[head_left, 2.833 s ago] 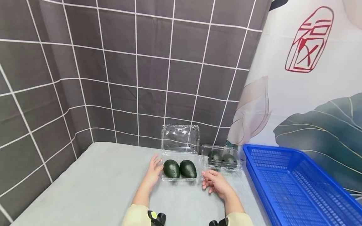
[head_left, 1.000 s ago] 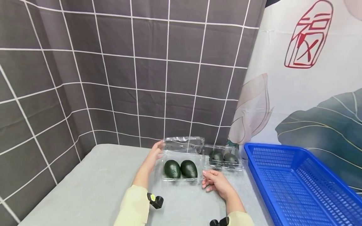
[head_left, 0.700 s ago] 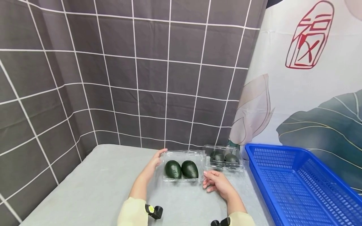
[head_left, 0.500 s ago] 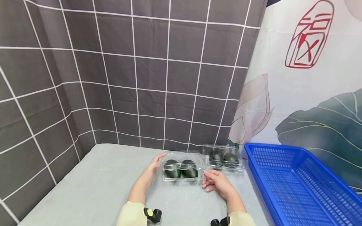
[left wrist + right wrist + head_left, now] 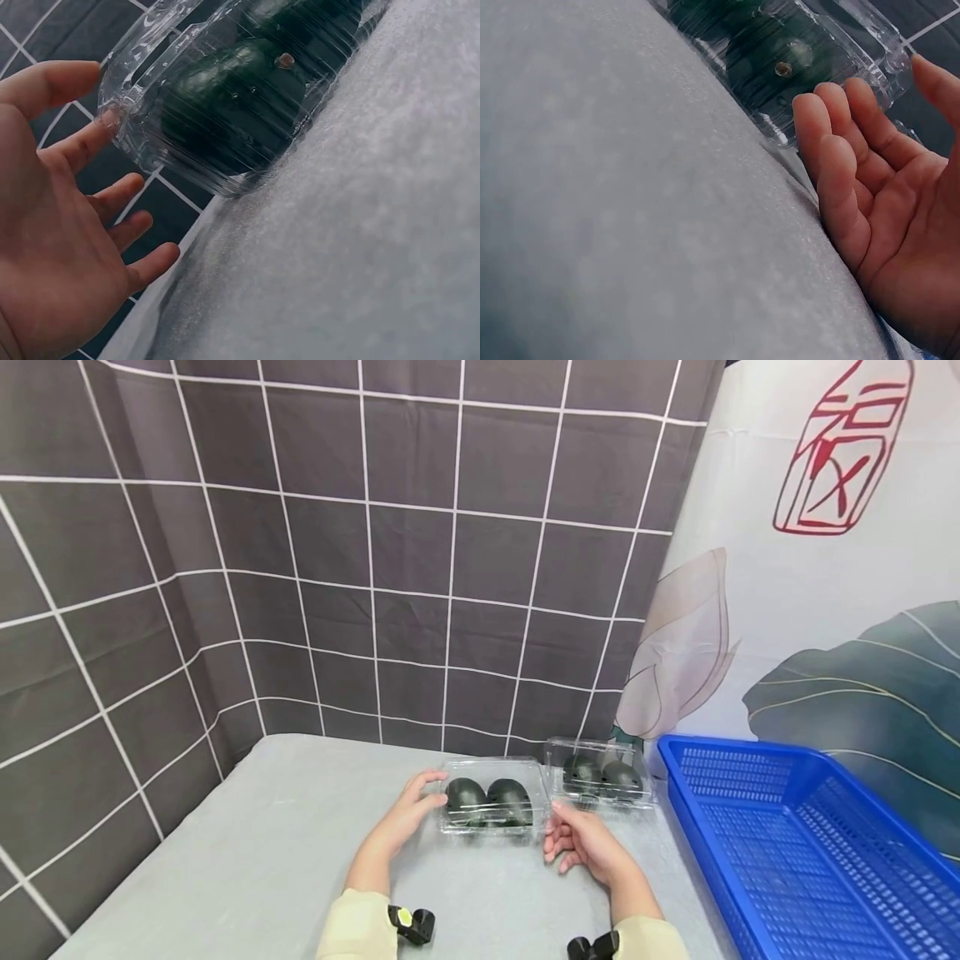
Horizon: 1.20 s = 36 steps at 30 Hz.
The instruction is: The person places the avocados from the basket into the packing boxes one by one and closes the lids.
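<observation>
A clear plastic clamshell box stands on the table with its lid lowered over two dark green avocados. At its left end is my left hand, fingers spread; in the left wrist view the index fingertip touches the box's corner and the thumb lies by the rim. My right hand is at the right end, its thumb and index finger at the rim corner and its other fingers curled. The right wrist view shows an avocado through the ribbed wall. Whether the lid is latched, I cannot tell.
Behind and to the right stands a second clear clamshell with two avocados in it. A blue plastic basket sits at the right edge of the grey cloth-covered table. A dark checked curtain hangs behind.
The clamshell's lid, upright earlier, has swung forward and down over the avocados. My left hand followed it, then came back toward the box's left end. My right hand stayed at the right end.
</observation>
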### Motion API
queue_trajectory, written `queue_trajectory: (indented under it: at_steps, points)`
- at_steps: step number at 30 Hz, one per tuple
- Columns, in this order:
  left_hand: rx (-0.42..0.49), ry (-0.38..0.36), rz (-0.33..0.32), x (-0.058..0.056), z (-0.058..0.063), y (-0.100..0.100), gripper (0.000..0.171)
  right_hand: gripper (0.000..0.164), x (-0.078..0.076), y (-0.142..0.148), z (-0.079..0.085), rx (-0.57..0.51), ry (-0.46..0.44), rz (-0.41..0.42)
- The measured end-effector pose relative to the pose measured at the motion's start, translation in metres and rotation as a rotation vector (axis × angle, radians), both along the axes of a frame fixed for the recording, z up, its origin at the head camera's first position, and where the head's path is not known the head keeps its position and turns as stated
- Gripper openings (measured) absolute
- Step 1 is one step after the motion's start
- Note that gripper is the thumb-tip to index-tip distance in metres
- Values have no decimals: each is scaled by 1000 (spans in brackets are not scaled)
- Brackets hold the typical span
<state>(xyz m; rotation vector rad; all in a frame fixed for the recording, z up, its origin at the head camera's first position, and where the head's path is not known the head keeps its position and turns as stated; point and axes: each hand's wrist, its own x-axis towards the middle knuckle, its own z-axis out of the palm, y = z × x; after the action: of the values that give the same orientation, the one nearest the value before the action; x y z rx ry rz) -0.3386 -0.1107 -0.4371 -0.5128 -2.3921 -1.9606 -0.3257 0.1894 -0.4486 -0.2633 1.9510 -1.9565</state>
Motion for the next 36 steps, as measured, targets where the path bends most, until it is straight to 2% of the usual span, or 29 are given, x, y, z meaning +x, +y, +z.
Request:
queue_trajectory:
  at_steps: [2, 6, 9, 12, 14, 18, 20, 22, 25, 29, 36]
  points:
    - [-14, 7, -5, 0, 0, 0, 45, 38, 0, 0, -1, 14, -1, 20]
    - [-8, -39, 10, 0, 0, -1, 49, 34, 0, 0, -2, 23, -18, 64]
    - [-8, -71, 51, 1, 0, -2, 57, 33, 0, -1, -2, 17, -42, 91]
    - [-27, -119, 83, 2, 0, -6, 55, 31, 0, -2, -2, 3, -53, 94]
    - [-31, -197, 44, 3, -1, -10, 51, 29, -1, -2, -2, 2, -45, 91]
    - [-17, -385, -181, 6, -2, -18, 50, 27, -1, -3, -2, -2, -20, 83]
    - [-7, -438, -281, 8, -3, -20, 45, 27, -1, -3, -1, -12, -9, 83]
    - [-7, -456, -334, 9, -3, -21, 37, 28, -2, -3, -2, -30, -7, 83]
    - [-22, -464, -360, 11, -2, -19, 29, 29, -2, -3, -2, -50, -4, 89]
    - [-43, -477, -368, 14, -1, -16, 32, 31, -2, -2, -4, -77, 9, 109]
    - [-12, -451, -370, 9, -5, -15, 30, 31, -2, -2, -3, -86, 17, 131]
